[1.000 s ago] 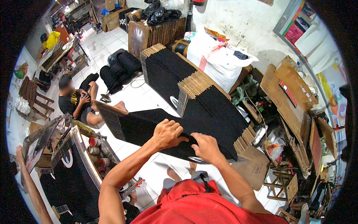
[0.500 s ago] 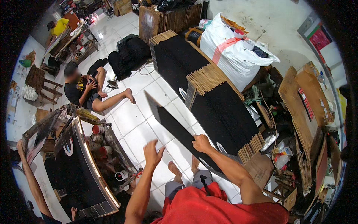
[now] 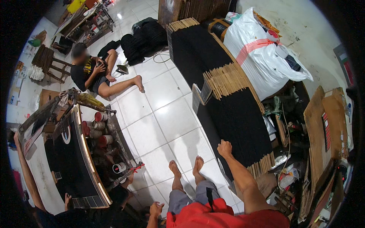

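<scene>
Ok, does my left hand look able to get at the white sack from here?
Probably not: the left hand is low beside the grey shorts, and the black stack lies between it and the white sack.

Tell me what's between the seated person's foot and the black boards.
White tiled floor lies between the foot and the black boards, in the head view.

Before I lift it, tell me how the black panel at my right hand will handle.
The black panel is probably stiff, since its long edge shows no sag. It may tip without your right hand, being thin and apparently on edge.
</scene>
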{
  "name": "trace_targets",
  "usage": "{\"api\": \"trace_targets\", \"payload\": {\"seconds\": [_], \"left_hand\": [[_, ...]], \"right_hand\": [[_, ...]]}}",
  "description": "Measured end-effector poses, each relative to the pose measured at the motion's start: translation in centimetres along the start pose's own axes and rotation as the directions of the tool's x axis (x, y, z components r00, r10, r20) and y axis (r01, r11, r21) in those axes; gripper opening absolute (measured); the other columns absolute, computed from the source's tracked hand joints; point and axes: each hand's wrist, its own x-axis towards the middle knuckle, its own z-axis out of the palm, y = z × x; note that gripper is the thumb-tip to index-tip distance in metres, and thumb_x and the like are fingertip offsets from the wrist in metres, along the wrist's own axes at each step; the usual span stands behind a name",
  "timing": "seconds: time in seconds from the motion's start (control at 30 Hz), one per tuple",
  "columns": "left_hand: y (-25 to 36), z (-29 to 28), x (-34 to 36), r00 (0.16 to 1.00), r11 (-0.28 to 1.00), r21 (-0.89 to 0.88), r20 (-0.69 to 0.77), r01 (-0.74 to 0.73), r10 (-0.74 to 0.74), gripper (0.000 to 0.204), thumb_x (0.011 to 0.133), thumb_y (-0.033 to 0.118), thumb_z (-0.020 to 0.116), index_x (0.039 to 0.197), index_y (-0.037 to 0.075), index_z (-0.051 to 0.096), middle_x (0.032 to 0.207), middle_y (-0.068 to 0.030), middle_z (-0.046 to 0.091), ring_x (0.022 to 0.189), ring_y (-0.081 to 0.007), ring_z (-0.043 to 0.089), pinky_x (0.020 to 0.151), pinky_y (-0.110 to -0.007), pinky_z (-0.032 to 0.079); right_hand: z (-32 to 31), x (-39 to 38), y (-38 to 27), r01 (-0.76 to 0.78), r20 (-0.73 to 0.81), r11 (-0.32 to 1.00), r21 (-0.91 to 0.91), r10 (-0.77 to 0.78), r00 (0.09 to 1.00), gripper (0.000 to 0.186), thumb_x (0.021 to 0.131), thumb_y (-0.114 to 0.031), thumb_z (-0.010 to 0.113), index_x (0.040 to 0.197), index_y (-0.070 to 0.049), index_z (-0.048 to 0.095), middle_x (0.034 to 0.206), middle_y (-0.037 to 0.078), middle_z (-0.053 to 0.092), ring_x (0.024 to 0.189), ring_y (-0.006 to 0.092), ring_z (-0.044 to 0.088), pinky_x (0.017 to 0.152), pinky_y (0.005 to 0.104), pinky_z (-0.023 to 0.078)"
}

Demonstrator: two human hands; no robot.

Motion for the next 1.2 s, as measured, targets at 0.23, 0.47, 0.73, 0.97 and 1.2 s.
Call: {"api": "trace_targets", "payload": {"seconds": [0.23,0.47,0.73,0.97,1.2], "left_hand": [[1.2,0.8,0.6,0.995,0.971,-0.240,-0.101,-0.021,-0.003,0.042,0.071,0.032,0.074,0.091,-0.002,0.060,0.082,-0.0141,0.065,0.075,-0.0241,0.062,0.069,-0.034,0.049],[5.5,-0.6,1.7,0.991,0.934,-0.352,-0.134,-0.056,0.009,0.042,0.072,0.030,0.072,0.097,-0.002,0.061,0.081,-0.0146,0.065,0.076,-0.0235,0.063,0.070,-0.033,0.049],[4.2,0.0,2.2,0.995,0.952,-0.304,-0.067,0.046,-0.069,0.041,0.072,0.031,0.072,0.097,0.001,0.061,0.083,-0.0159,0.066,0.078,-0.0273,0.064,0.071,-0.035,0.049],[3.7,0.6,1.7,0.994,0.936,-0.351,-0.105,0.001,-0.040,0.040,0.071,0.032,0.072,0.094,0.001,0.062,0.082,-0.0151,0.065,0.079,-0.0268,0.064,0.072,-0.036,0.049],[4.5,0.9,1.5,0.996,0.928,-0.372,-0.072,0.014,-0.044,0.040,0.072,0.030,0.071,0.095,0.000,0.061,0.083,-0.0163,0.065,0.079,-0.0265,0.063,0.073,-0.034,0.048]], "right_hand": [[1.1,2.7,2.9,-0.123,-0.037,0.989,-0.081,0.120,0.992,0.018,0.076,-0.013,0.059,0.087,0.001,0.061,0.085,0.023,0.063,0.083,0.0402,0.061,0.077,0.0489,0.047],[0.1,4.1,3.9,-0.169,-0.037,0.978,-0.124,0.166,0.985,0.019,0.076,-0.012,0.058,0.086,0.003,0.061,0.084,0.022,0.063,0.084,0.0386,0.061,0.079,0.0476,0.047],[-0.6,4.3,4.2,-0.185,-0.060,0.974,-0.127,0.179,0.982,0.019,0.074,-0.011,0.059,0.087,0.003,0.061,0.085,0.022,0.064,0.084,0.0376,0.062,0.078,0.0461,0.048],[-0.8,4.6,3.9,-0.175,-0.024,0.970,-0.171,0.174,0.985,0.019,0.073,-0.008,0.060,0.088,0.003,0.061,0.088,0.021,0.064,0.085,0.0363,0.063,0.077,0.0444,0.050],[-1.9,4.5,3.7,-0.188,-0.064,0.951,-0.247,0.177,0.982,0.020,0.073,-0.006,0.063,0.091,0.003,0.060,0.087,0.022,0.065,0.084,0.0372,0.063,0.076,0.0444,0.050]]}}
